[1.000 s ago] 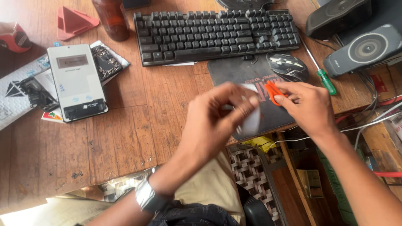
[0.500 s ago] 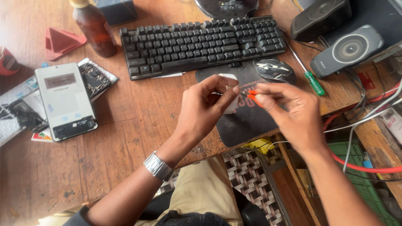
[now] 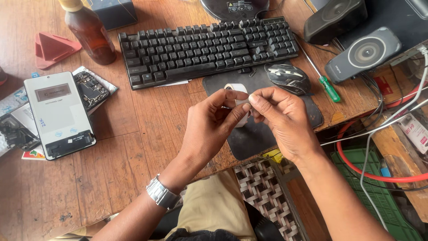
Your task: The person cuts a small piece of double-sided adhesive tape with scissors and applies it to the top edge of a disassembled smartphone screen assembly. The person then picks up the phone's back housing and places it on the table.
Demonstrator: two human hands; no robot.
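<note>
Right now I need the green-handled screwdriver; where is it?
The green-handled screwdriver lies on the wooden desk, right of the computer mouse, below the speaker.

White tape roll (image 3: 237, 89); black keyboard (image 3: 207, 47); green-handled screwdriver (image 3: 331, 88); red triangular stand (image 3: 52, 48).

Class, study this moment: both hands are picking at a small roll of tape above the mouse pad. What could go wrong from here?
1. The left hand and right hand grip the white tape roll only by the fingertips, so it might slip onto the mouse pad.
2. The mouse and green-handled screwdriver lie close by; a jerk could knock them.
</note>
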